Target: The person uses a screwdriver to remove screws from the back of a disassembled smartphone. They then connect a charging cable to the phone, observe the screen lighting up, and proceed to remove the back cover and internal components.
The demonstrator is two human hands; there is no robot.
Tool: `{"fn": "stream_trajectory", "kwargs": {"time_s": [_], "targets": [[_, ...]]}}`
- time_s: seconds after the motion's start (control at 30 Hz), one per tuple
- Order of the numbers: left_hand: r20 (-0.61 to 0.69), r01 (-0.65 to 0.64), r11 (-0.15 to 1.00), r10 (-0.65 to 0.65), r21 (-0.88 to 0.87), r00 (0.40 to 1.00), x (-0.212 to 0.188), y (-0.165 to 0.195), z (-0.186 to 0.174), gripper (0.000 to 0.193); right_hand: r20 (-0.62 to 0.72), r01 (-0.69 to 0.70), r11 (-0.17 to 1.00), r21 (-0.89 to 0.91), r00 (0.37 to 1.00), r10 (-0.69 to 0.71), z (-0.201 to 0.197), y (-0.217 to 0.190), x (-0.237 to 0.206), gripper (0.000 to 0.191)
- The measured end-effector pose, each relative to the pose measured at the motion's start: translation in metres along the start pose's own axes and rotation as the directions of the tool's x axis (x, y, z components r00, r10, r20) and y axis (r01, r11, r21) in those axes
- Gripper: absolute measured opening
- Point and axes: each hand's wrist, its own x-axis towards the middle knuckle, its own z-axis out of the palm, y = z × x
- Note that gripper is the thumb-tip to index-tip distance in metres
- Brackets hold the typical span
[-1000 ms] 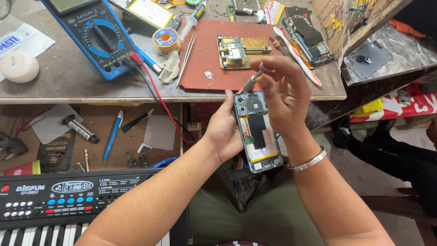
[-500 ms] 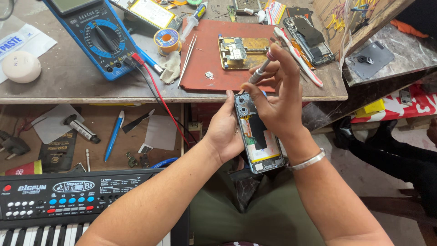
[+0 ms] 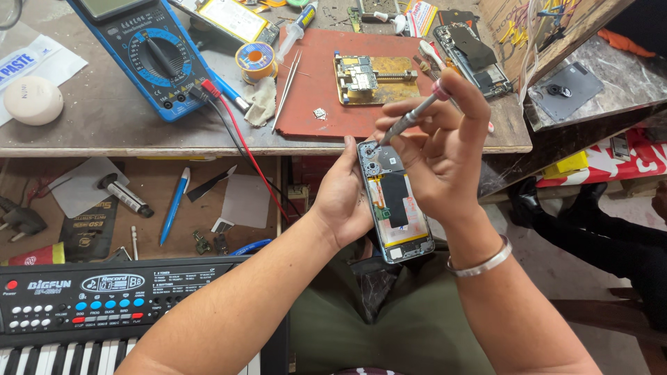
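My left hand (image 3: 344, 198) cups the phone (image 3: 396, 201) from behind and along its left edge, fingers closed round the frame. My right hand (image 3: 445, 149) pinches a thin screwdriver (image 3: 410, 118) between thumb and fingertips, with the tip set down on the phone's upper left corner, near the camera cluster. The phone sits in the middle of the frame, over my lap, just below the worktop's (image 3: 104, 118) front edge.

With its back off, the phone looks light and stiff but delicate: bare boards, a black battery and thin flex strips lie exposed, so I judge the safe hold is on the rim alone, never on the open inside. The frame looks smooth and likely slippery, so a cupped palm beneath suits it. Its long axis runs from top to bottom of the frame, leaning slightly, with the camera end towards the worktop and the bottom end towards me; the open side faces up.

The screwdriver slants from its tip up to the upper right. Beyond it, on the red mat (image 3: 347, 83), lies a circuit board (image 3: 365, 78) in a brass holder. Tweezers (image 3: 286, 89) lie left of that, then solder wire (image 3: 256, 61) and the blue multimeter (image 3: 149, 55). A keyboard (image 3: 104, 305) fills the lower left.
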Motion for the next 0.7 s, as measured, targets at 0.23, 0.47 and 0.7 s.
{"fn": "stream_trajectory", "kwargs": {"time_s": [0.23,0.47,0.7], "targets": [[-0.061,0.019,0.987,-0.009,0.158,0.998,-0.006,0.003,0.017,0.069,0.107,-0.106,0.994,-0.028,0.988,0.108,0.003,-0.009,-0.013,0.073],[0.006,-0.047,0.973,0.047,0.225,0.999,-0.007,0.003,0.019,0.076,0.069,-0.126,0.990,-0.057,0.989,0.130,0.004,-0.010,-0.020,0.076],[0.102,-0.050,0.995,0.041,0.089,0.994,-0.003,0.000,0.015,0.068,-0.210,-0.101,0.986,0.131,0.969,0.127,-0.017,-0.025,-0.036,0.077]]}}
